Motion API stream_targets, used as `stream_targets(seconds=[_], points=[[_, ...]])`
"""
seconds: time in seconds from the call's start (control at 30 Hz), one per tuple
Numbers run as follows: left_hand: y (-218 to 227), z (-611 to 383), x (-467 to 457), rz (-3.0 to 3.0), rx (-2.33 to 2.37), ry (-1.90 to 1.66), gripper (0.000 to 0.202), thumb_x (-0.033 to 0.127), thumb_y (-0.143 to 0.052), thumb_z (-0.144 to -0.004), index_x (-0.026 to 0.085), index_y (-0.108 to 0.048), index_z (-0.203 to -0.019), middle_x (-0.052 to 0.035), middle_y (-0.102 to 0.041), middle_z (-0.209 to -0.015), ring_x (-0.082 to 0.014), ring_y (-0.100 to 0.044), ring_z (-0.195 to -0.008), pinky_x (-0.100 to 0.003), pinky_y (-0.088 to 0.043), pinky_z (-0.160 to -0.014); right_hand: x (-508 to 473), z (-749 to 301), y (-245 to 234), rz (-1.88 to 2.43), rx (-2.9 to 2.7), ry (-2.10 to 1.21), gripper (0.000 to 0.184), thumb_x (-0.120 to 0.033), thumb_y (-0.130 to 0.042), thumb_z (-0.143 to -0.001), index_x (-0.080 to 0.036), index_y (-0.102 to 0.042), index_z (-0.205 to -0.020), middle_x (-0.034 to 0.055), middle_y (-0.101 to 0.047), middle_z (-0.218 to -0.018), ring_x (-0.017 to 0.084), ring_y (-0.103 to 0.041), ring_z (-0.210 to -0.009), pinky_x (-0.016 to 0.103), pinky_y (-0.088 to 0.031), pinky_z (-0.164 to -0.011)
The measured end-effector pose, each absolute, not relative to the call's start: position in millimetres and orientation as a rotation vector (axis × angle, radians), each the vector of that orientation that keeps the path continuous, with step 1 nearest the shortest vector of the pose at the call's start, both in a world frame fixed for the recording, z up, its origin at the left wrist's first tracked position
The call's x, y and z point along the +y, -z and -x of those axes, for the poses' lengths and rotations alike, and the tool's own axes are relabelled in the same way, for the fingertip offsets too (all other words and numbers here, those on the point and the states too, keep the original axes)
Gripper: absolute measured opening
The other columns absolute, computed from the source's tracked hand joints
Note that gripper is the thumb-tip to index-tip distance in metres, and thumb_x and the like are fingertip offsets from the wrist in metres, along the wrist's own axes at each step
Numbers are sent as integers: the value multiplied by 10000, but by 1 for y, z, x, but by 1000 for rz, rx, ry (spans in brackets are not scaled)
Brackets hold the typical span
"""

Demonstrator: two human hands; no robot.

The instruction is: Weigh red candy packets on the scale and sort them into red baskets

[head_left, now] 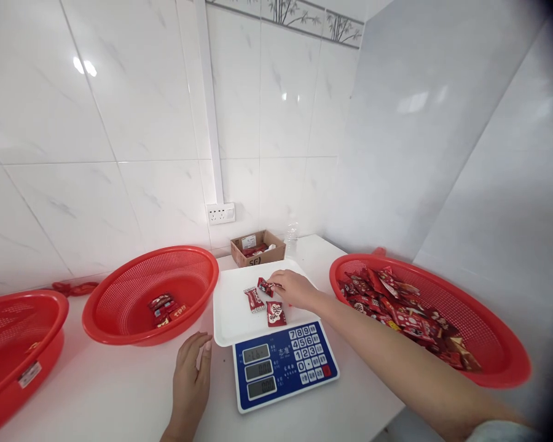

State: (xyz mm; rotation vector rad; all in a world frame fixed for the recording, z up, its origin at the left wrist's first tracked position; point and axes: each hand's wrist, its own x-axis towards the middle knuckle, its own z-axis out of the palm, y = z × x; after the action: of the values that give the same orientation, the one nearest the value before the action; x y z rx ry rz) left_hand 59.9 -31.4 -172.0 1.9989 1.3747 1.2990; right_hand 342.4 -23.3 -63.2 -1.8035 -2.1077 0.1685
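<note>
My right hand (294,288) reaches over the white tray (233,319) of a blue electronic scale (283,363), fingers pinched on a small red candy packet (264,286). Two more red packets (254,299) (276,314) lie on the tray beside it. My left hand (191,374) rests flat on the white counter just left of the scale, fingers spread, holding nothing. The right-hand red basket (511,359) holds a pile of several red candy packets (396,307). The middle red basket (120,319) holds a few packets (166,308).
A third red basket (18,344) sits at the far left edge. A small cardboard box (257,248) and a clear bottle (292,240) stand against the tiled wall, below a wall socket (220,213). The counter's front edge drops off at the lower right.
</note>
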Motion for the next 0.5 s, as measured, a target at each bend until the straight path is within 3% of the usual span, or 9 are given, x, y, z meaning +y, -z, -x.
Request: stream_targets(seconds=[0.2,0.37,0.5], points=[[171,-60,-31,-1981,1384,-1294,340,465,-432,-823,218,-628,-949,-92,-625,-1065,-255,-550,-1041,-430,-483,-866,-26,-349,69,1928,-2063,-120,244,-210,-455,-843,-182,-692,-898,76,-652,-1029,219,-573,-942,294,-421,-758],[169,-60,-31,-1964,1391,-1297,355,487,-436,-810,221,-635,-939,-96,-629,-1056,-264,-558,-1033,-422,-503,-823,-29,-347,64,1896,-2079,-75,306,-194,-435,-855,-224,-630,-1090,52,-602,-1164,201,-536,-1045,289,-409,-817],[169,-59,-30,-1955,1412,-1262,384,508,-421,-808,218,-630,-948,-97,-621,-1078,-263,-546,-1051,-440,-481,-865,-26,-342,61,1836,-2147,-85,290,-230,-440,-863,-246,-646,-1067,29,-625,-1134,199,-531,-1044,289,-408,-824]])
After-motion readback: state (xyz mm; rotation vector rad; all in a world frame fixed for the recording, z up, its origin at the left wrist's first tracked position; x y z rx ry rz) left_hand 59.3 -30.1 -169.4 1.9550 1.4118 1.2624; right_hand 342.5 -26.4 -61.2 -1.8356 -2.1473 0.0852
